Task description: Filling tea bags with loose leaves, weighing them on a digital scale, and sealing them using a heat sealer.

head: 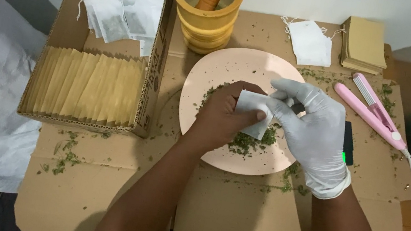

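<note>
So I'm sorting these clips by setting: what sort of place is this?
Probably a small home workshop for packing herbal tea by hand: a pale pink plate of crushed green leaves, a yellow wooden mortar, and a cardboard box of white paper sachets, on flattened cardboard.

Plate (213, 72) sits centre on the cardboard sheet (233, 216); mortar (204, 16) directly behind it. Box (152, 66) (holding stacked envelopes (84, 85)) lies left. Sealer tool (373, 108) lies right, envelope pile (365, 45) behind it.

White sachet (252, 113), pale pink plate (236, 70), green herbs (246, 142), white glove (314, 135).
</note>
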